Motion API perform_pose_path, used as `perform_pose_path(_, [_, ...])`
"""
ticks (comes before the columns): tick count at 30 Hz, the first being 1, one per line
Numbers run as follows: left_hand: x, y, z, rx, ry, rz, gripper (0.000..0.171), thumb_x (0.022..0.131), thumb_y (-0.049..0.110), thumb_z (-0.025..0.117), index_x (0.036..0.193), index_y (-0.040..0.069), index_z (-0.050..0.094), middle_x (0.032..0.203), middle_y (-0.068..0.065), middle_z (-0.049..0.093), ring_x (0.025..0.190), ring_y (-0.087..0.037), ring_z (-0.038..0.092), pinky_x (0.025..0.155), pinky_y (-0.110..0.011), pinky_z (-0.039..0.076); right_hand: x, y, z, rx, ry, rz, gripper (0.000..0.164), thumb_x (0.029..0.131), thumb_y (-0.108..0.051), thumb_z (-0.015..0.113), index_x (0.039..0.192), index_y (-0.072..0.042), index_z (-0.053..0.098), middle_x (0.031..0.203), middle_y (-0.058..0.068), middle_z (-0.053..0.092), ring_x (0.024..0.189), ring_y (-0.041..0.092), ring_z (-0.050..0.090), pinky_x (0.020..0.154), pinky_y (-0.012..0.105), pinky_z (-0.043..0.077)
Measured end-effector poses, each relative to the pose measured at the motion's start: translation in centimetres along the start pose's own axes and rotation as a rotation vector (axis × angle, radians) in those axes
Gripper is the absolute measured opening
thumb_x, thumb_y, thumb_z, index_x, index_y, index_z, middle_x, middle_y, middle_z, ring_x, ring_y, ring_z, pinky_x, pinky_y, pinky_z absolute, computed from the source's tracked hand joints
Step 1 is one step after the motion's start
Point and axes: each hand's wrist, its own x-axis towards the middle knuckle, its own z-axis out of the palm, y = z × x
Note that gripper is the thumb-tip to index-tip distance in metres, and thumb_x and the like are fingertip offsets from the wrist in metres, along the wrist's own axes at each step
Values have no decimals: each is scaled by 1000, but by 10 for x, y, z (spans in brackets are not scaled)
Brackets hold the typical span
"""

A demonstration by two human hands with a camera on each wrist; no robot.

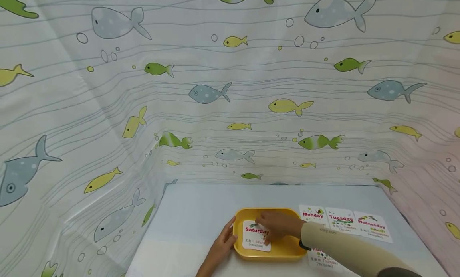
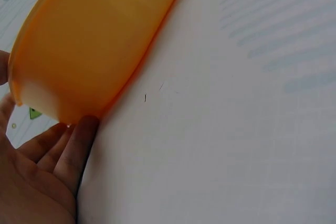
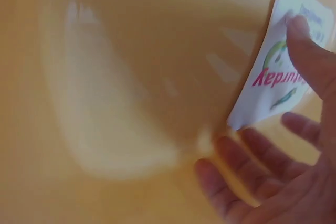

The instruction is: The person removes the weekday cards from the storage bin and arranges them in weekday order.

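My left hand (image 1: 223,242) touches the left side of a yellow plastic tray (image 1: 273,258), its fingers along the outside wall. In the left wrist view, the fingertips (image 2: 86,124) meet the bottom of the tray wall. My right hand (image 1: 282,225) reaches inside the tray over a white card (image 1: 255,240) printed "Saturday" in red. The right wrist view has the thumb (image 3: 299,27) over the card's face, while the other fingers (image 3: 252,171) are spread around its top edge. Part of the card is hidden beneath this hand.
Right of the tray lie cards reading Monday (image 1: 312,214), Tuesday (image 1: 341,218) and Wednesday (image 1: 371,226). A Thursday card (image 1: 323,262) is nearer, partly covered by my right forearm. The white table (image 1: 187,213) is enclosed by a fish-printed curtain (image 1: 258,77).
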Motion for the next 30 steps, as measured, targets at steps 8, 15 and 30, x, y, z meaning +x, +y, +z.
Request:
perform_pose_path(8, [-6, -2, 2, -10, -10, -13, 58, 102, 34, 53, 155, 40, 32, 153, -25, 43, 132, -39, 54, 87, -35, 60, -3, -12, 9, -82, -27, 72, 84, 69, -69, 75, 137, -29, 47, 106, -1, 52, 79, 12, 48, 77, 28, 53])
perform_pose_path(15, [-5, 0, 1, -21, -19, -2, 56, 103, 34, 52, 155, 43, 31, 153, -23, 43, 130, -35, 56, 83, -30, 60, -1, -18, 11, -64, -43, 133, 90, 68, -65, 79, 142, -32, 40, 108, 5, 49, 68, 15, 50, 70, 31, 54])
perform_pose_path(30, [-3, 3, 0, -11, -9, 9, 57, 103, 35, 53, 156, 38, 31, 154, -25, 43, 131, -37, 55, 84, -31, 60, 1, -18, 2, 17, -64, 179, 81, 72, -54, 83, 134, -28, 39, 105, 2, 44, 66, 15, 48, 66, 27, 52])
